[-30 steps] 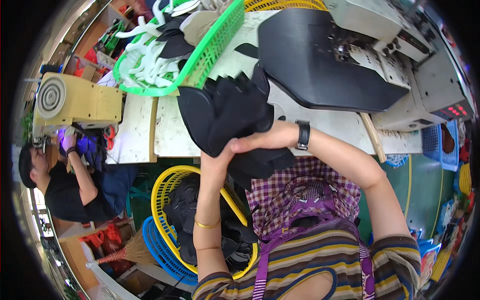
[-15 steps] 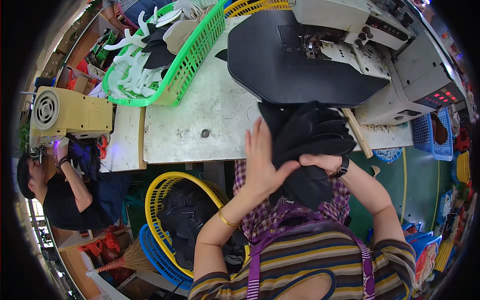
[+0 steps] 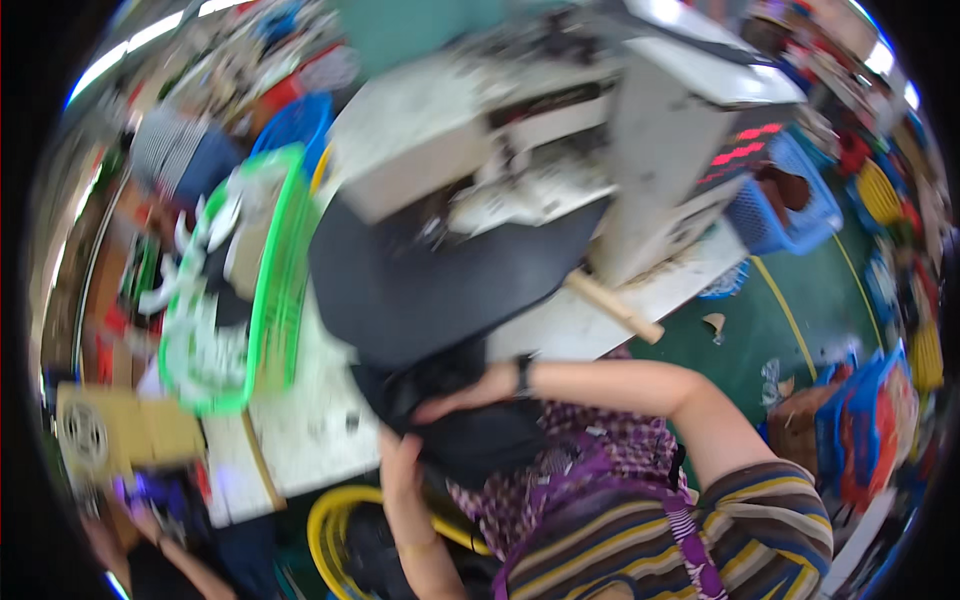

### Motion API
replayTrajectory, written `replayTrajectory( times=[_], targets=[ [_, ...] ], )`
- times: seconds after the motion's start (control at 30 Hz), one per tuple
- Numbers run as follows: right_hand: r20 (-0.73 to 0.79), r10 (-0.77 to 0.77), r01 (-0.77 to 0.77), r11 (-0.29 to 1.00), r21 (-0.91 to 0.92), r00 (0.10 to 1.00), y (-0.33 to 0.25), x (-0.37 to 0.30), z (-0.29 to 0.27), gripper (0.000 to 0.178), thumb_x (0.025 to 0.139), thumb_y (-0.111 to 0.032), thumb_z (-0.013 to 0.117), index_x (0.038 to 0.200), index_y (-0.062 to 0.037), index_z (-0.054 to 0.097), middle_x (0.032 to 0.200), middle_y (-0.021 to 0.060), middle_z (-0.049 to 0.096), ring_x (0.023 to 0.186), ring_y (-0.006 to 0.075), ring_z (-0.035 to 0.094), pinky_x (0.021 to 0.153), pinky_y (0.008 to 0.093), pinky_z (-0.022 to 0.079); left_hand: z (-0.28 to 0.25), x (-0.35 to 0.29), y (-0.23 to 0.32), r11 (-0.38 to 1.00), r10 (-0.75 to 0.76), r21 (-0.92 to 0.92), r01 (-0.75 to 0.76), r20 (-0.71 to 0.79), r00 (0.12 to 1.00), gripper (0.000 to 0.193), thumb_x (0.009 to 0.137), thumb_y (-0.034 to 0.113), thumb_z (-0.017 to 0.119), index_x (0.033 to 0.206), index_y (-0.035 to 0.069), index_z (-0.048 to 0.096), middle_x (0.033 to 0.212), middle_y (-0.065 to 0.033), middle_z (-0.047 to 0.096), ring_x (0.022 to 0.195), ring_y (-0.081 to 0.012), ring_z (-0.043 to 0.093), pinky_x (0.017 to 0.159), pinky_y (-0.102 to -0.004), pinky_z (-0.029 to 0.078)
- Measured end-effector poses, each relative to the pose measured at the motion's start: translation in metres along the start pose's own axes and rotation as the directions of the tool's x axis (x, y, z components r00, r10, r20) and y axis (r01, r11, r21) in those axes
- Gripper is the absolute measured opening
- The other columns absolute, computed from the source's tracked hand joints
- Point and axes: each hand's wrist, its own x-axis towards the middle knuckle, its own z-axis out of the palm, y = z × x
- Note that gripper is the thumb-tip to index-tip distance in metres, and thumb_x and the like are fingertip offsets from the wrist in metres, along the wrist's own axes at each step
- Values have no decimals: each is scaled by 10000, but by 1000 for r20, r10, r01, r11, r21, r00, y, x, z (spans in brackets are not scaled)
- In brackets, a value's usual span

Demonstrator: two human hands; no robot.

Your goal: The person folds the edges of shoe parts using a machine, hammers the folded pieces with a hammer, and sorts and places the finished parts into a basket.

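Observation:
A bundle of dark, limp black cut pieces (image 3: 485, 435) is between my hands, at the front edge of the sewing machine's black table plate (image 3: 440, 285). My right hand (image 3: 470, 395) lies across the bundle, closed on it with the thumb on top. At the bundle's left edge, my left hand (image 3: 400, 465) grips with the thumb near the right fingertips; its other fingers are partly hidden and blurred. The sewing machine (image 3: 530, 180) stands just beyond the plate. Motion blur hides the shape of the single pieces.
A green basket (image 3: 270, 290) with white and black pieces stands left on the white worktable (image 3: 325, 425). Below it is a yellow basket (image 3: 325, 535) of black pieces. A wooden stick (image 3: 615, 308) juts over the table edge. A co-worker sits at a beige machine (image 3: 130, 430), far left.
The head view has swung right and tilted, blurring everything. My left hand, spread beside the bundle before, is now at its edge. My right hand has come across the top of it.

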Motion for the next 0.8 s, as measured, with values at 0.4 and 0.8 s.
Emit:
replayTrajectory(
  times=[0.4, 0.8],
  targets=[
    [281, -193, 317, 796, -516, 940, -96, -72, 9, 577, 859, -364, 640, 1264, 10, 470, 1135, 179, 589, 1024, 264, 585, 870, 333, 464, -93, 10, 41, 980, 156, 178, -89, -407, 900, 538, 841, 284, 605, 1255, -24, 453, 1214, -196, 514, 1073, -313, 521, 930, -395, 428],
    [-252, -727, -658, -345, -670, 638, -301, -215, -126, 139, 773, -131, 591, 875, -58, 650, 756, 138, 635, 754, 335, 622, 665, 410, 489, -59, -14, 106, 417, 451, 845, 335, -513, 730, 437, 898, 277, 604, 1140, -85, 558, 1090, -227, 607, 950, -296, 595, 859, -348, 471]
  ],
)
